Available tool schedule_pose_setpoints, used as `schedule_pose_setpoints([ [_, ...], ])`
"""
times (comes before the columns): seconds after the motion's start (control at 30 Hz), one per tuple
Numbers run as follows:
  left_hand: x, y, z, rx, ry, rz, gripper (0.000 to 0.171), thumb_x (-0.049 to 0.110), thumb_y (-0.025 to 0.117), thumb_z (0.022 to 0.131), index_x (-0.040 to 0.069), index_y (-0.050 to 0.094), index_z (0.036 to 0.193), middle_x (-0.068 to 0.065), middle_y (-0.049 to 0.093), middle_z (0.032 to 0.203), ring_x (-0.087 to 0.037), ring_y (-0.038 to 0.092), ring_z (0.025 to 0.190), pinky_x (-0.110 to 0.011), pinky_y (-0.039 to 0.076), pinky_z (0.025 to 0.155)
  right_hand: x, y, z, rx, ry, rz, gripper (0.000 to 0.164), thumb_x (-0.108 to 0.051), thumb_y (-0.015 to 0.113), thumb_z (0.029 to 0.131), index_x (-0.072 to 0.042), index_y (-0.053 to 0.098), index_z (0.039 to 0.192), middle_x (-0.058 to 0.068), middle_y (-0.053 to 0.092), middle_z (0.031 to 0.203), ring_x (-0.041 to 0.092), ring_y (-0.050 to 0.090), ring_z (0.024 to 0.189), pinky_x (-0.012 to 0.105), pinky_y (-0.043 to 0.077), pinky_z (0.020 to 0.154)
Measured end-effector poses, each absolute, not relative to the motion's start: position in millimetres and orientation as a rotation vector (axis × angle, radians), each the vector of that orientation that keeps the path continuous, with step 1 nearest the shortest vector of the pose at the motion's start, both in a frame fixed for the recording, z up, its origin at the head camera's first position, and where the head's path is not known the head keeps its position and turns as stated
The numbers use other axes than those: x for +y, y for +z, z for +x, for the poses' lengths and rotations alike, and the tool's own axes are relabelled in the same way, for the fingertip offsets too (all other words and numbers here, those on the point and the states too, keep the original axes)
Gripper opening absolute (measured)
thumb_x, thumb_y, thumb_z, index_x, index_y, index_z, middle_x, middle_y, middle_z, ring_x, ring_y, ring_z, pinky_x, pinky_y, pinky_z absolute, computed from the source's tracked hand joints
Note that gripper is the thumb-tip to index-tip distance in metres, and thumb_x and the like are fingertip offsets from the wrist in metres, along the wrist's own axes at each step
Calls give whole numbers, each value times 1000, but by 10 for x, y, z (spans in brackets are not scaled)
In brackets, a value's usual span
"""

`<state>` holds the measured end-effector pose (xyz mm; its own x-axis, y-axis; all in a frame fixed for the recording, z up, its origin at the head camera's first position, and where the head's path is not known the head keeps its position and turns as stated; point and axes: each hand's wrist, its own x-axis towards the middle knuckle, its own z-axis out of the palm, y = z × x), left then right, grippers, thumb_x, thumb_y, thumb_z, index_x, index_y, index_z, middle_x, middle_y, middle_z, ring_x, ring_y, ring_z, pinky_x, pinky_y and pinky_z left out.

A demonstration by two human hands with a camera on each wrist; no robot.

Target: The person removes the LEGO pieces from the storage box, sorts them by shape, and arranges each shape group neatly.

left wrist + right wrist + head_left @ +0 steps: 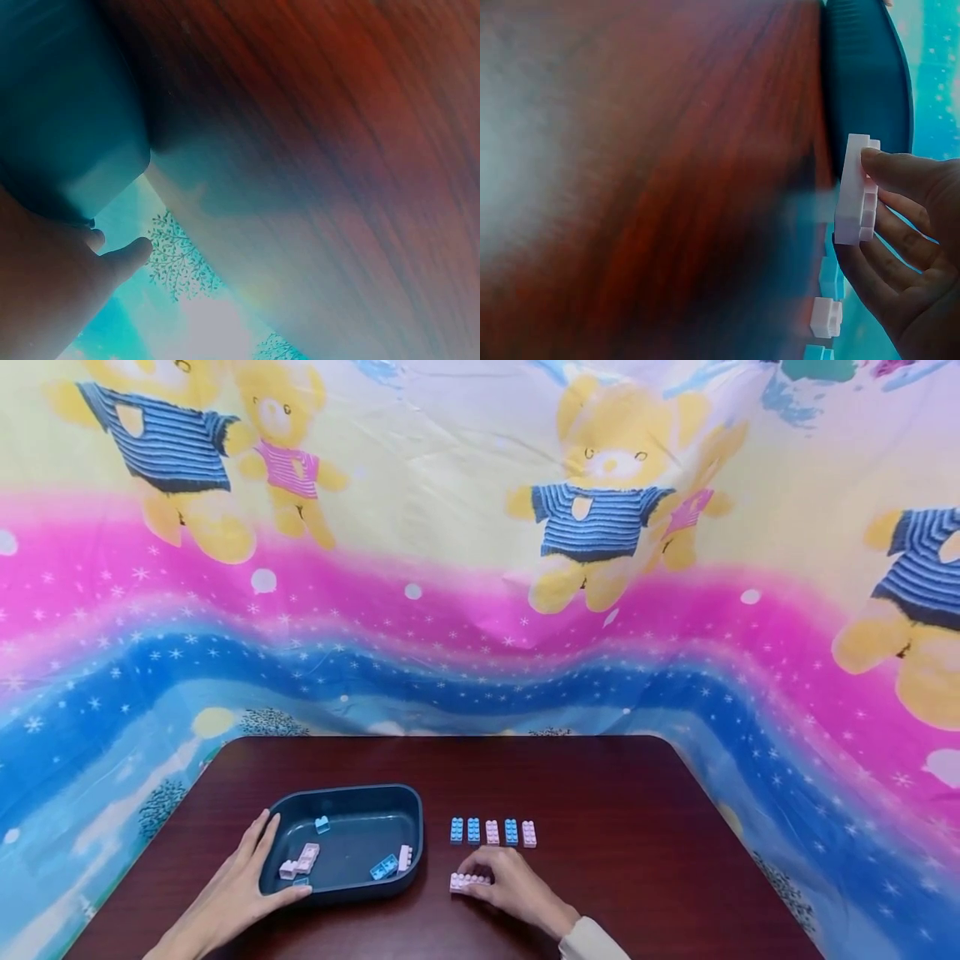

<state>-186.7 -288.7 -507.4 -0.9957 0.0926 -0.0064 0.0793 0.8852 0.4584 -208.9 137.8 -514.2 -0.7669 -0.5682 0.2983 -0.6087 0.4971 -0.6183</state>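
Observation:
My right hand (513, 887) pinches a pink toy building brick (467, 882) between thumb and fingers, just right of a dark teal tray (360, 789). In the right wrist view the pink brick (853, 191) stands on its long side to the lens, studs facing the palm. My left hand (236, 889) spans the tray's near left corner, its fairly straight fingers along the left rim and the thumb on the front rim. Inside the tray lie pink bricks (307, 857), a blue brick (384, 867), another pink brick (405, 858) and a small light blue brick (322, 824).
Beyond the right hand, several bricks stand in a spaced row, from a blue brick (457, 830) at left to a pink brick (529, 833) at right. All rest on a dark reddish-brown table (637, 827). A bear-print cloth (450, 568) hangs behind and around it.

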Motion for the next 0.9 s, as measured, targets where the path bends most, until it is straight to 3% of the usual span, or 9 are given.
schedule_pose_setpoints([
  [0.33,-2897,-5082,-1865,3026,739,144,124,66,72,90,-1,4,168,-34,4,168,-67,29,140,-82,39,98,1391,-5240,-2036,-2660,1069,1105,12,-7,84,89,-13,79,99,-10,73,94,-5,61,85,17,53,75],
  [0.9,-2881,-5073,-1866,3029,737,143,124,66,73,89,-2,6,168,-34,5,168,-66,30,140,-81,39,98,1365,-5268,-2058,-2706,1087,1097,10,-15,85,91,-15,80,100,-14,72,92,-7,61,83,15,52,74],
])
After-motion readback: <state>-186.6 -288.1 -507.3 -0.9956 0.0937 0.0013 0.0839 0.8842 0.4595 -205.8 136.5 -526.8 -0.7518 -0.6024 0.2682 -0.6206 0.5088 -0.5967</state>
